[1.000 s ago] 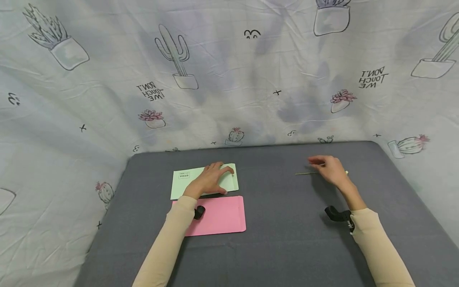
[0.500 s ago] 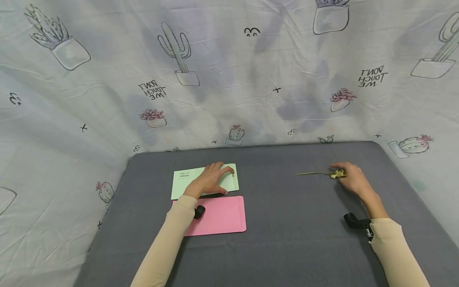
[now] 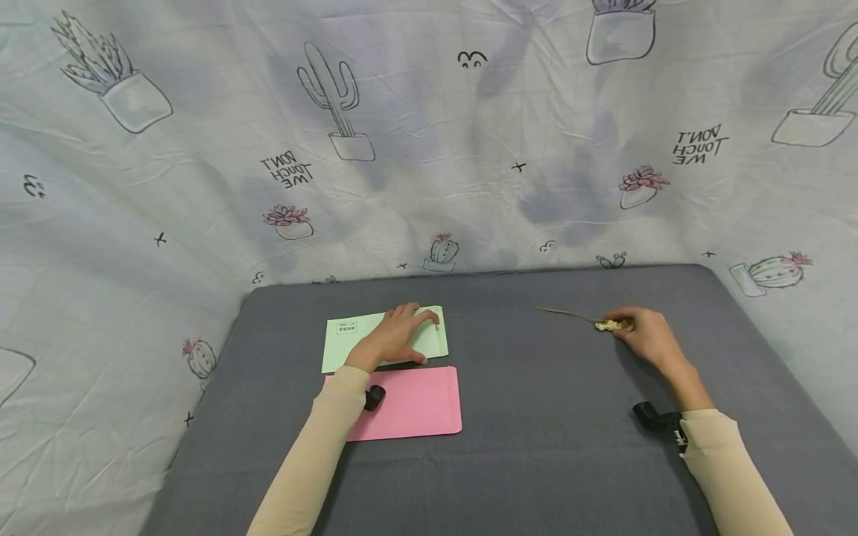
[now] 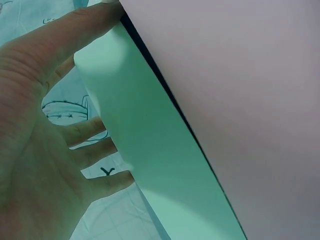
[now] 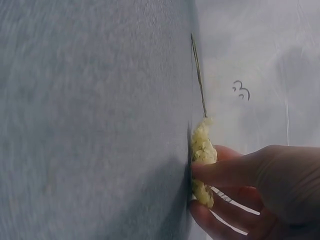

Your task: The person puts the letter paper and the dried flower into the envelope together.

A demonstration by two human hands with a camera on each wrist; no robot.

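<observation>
My left hand (image 3: 394, 335) rests spread over a pale green envelope (image 3: 340, 348), thumb by its near edge and fingertips by its far edge. In the left wrist view, the fingers and thumb show around the green envelope (image 4: 150, 145). Just nearer lies a pink envelope (image 3: 415, 409), partly under my left forearm. Over at the right, my right hand (image 3: 650, 339) pinches a dried flower (image 3: 605, 325) by its pale yellow head, the thin stem pointing left. The right wrist view has the thumb across the crumpled flower head (image 5: 202, 142), close over the table.
A grey cloth covers the table (image 3: 509, 417). Behind and beside it hangs a pale curtain (image 3: 402, 186) printed with cacti. A dark wrist-camera mount (image 3: 653, 418) sticks out from my right sleeve.
My right hand first moves right to the flower's head, then takes hold of it and shifts it slightly left, the stem tip tilting away. My left hand stays on the green envelope.
</observation>
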